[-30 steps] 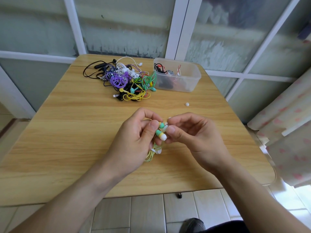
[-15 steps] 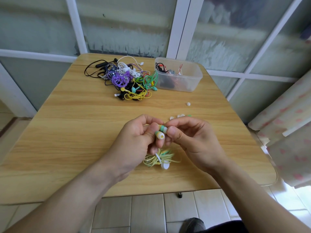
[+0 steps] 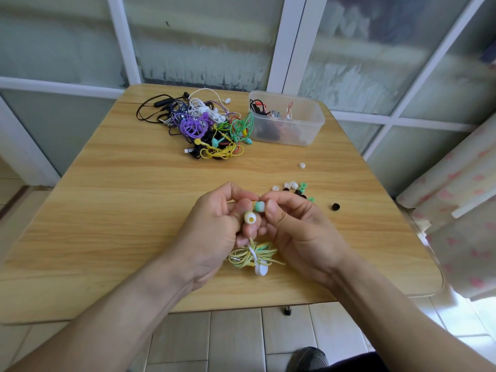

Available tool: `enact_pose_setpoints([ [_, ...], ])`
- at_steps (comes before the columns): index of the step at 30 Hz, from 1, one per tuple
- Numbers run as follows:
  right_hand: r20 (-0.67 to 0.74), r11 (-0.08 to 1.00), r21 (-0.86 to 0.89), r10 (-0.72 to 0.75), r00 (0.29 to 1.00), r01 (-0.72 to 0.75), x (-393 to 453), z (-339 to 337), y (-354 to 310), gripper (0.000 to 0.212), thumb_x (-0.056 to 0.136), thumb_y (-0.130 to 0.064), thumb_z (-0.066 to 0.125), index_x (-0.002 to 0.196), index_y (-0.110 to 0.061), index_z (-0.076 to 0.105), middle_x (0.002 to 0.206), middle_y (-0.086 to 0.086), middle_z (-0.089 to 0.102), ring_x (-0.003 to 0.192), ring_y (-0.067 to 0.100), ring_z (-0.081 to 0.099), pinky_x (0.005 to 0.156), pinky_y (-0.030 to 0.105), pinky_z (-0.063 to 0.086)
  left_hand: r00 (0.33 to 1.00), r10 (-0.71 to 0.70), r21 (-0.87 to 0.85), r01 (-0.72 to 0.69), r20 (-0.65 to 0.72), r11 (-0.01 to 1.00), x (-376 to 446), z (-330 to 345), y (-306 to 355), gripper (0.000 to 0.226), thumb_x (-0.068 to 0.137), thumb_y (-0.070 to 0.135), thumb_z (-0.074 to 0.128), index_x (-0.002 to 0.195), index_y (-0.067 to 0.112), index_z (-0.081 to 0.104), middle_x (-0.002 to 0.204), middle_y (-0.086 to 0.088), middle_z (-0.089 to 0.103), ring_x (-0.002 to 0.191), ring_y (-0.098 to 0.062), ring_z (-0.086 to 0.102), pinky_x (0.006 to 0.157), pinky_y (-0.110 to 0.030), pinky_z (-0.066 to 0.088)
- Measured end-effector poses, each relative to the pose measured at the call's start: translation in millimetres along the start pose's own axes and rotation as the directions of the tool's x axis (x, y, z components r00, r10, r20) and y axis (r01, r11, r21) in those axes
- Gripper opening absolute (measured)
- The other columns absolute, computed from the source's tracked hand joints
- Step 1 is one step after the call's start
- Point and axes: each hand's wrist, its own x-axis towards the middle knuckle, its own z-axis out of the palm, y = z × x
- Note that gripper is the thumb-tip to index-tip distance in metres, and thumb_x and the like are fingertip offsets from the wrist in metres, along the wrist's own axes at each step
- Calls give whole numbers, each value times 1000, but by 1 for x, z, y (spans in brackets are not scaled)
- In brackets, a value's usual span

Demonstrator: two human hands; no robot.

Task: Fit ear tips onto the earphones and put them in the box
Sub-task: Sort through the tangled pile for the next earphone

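Note:
My left hand (image 3: 214, 226) grips a pair of yellow-green earphones; one bud with a white ear tip (image 3: 250, 218) faces the camera. My right hand (image 3: 298, 229) pinches the other bud's green ear tip (image 3: 259, 206) between thumb and fingers. The bundled yellow-green cable (image 3: 252, 257) with a white tie hangs below onto the wooden table (image 3: 120, 210). Loose white, green and black ear tips (image 3: 294, 187) lie just beyond my right hand. The clear plastic box (image 3: 308, 130) stands at the far right with several earphones inside.
A tangled pile of earphones (image 3: 204, 127) in purple, green, yellow, white and black lies at the far middle. One white tip (image 3: 301, 165) and one black tip (image 3: 335, 207) lie apart. A patterned curtain (image 3: 461, 200) hangs right of the table.
The hands have lowered slightly and the cable bundle now rests on the table. The white-tipped bud has turned to face the camera, and loose tips behind the right hand show.

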Motion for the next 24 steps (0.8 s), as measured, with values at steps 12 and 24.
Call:
enact_pose_setpoints([
  [12,-10,657,-695,-416,909,293,-1,-5,-12,6,80,-10,75,84,-10,71,79,2,73,66,16,67,67,30,55,994,-42,-33,39,-97,999,-2,3,1,24,100,-6,36,88,9,49,50,-2,50,42,-12,37,42,-18,32],
  [24,-146,802,-575,-295,944,162,-6,8,-15,19,76,-12,74,92,-3,76,80,13,75,63,23,68,65,32,57,949,284,248,-244,-136,937,-2,5,-5,21,97,-6,44,84,9,51,50,2,58,41,-5,47,43,-17,39],
])
